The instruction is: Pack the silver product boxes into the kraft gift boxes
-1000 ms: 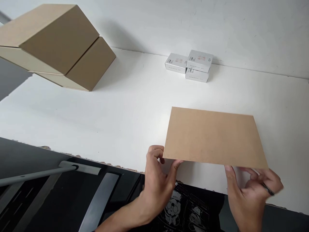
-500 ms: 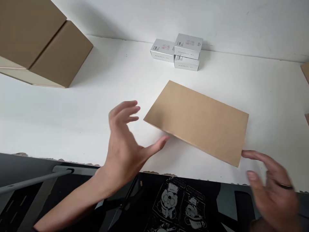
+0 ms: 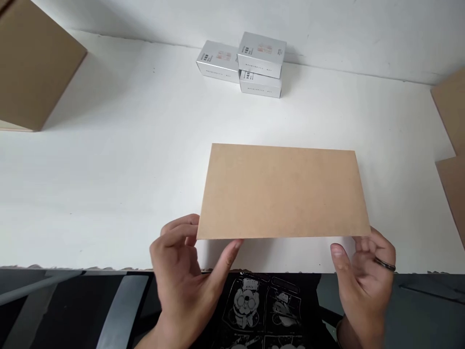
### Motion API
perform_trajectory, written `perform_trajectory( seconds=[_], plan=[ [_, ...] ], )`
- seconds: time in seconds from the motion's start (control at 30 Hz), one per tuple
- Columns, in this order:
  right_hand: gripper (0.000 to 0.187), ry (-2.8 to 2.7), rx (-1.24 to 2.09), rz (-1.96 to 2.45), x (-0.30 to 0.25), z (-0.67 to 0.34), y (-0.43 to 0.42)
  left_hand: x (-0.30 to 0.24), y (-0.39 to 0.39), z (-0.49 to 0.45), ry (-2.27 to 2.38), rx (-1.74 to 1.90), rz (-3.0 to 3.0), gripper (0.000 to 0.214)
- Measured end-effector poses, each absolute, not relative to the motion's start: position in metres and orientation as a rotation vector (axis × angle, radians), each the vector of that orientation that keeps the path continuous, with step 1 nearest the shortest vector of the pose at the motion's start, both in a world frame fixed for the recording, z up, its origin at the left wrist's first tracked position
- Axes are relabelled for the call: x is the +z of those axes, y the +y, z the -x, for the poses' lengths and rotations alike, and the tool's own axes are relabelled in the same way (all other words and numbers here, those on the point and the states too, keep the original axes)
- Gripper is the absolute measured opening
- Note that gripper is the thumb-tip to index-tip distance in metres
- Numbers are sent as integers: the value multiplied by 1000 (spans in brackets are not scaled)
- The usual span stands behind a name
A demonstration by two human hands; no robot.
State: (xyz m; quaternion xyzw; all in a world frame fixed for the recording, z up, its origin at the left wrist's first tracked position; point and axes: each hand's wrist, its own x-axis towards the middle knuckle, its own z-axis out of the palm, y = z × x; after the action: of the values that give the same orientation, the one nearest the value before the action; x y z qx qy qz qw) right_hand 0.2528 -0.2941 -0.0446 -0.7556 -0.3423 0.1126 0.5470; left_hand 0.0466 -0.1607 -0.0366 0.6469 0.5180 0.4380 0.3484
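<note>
A brown cardboard box [image 3: 283, 191] lies in front of me, only its plain rectangular top face showing, so its depth is hidden. At its near left corner is my left hand [image 3: 189, 271], fingers curled against the left end and thumb tip at the front edge. My right hand [image 3: 366, 276], with a dark ring on one finger, has its fingers bent against the near right corner. The right thumb stands off the front edge. Both hands hold the box between them; some fingertips are hidden behind it.
Three small silver boxes with printed lettering [image 3: 261, 53] sit by the wall, one stacked on another. A large brown carton [image 3: 39, 68] stands at the left. More brown cardboard [image 3: 450, 106] shows at the right edge. The white table [image 3: 119, 203] has a ragged front edge.
The cardboard box has turned from a slant to nearly square with me and come closer to the table's front edge. My left hand, formerly apart from its left end, now touches it.
</note>
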Motion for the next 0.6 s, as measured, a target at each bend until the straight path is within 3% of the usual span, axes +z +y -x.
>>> perform_trajectory(
  seconds=[0.23, 0.43, 0.6],
  plan=[
    [70, -679, 364, 1831, -46, -231, -286, -38, -164, -46, 1413, 1015, -1919, 17],
    [71, -744, 313, 1864, -42, -227, -282, -41, -170, -51, 1498, 1096, -1937, 36],
    [56, -709, 341, 1841, -44, -231, -284, -39, -166, -50, 1458, 1071, -1948, 47]
  ],
)
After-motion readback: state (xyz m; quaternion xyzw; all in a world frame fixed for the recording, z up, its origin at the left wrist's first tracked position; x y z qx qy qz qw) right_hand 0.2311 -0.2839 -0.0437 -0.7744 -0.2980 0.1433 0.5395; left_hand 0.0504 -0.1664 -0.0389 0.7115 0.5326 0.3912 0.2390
